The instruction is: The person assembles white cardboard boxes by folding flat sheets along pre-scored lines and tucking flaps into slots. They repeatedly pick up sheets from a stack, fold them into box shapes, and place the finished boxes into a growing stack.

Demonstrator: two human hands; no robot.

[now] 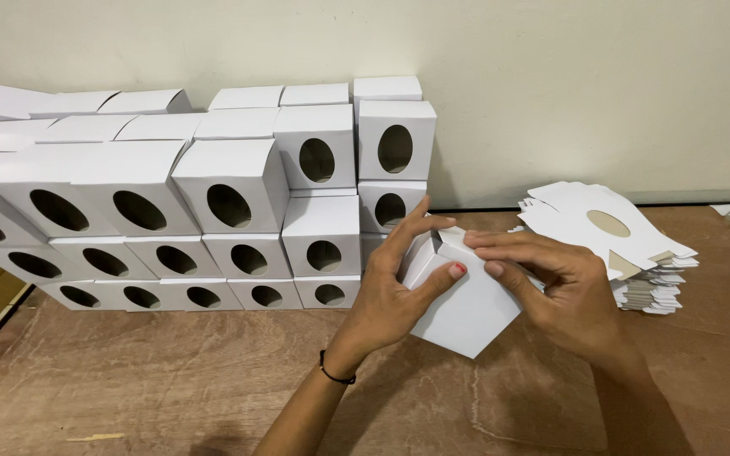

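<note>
Pinching from both sides, the fingers [420, 221] of the left hand [390, 291] and right hand [551, 291] closed on a white box [466, 312], steadying it above the worktop [171, 380] while its top flap was pressed in. Finished boxes [213, 203] stood stacked against the wall at left; flat blanks [610, 236] lay piled within reach at right.
</note>
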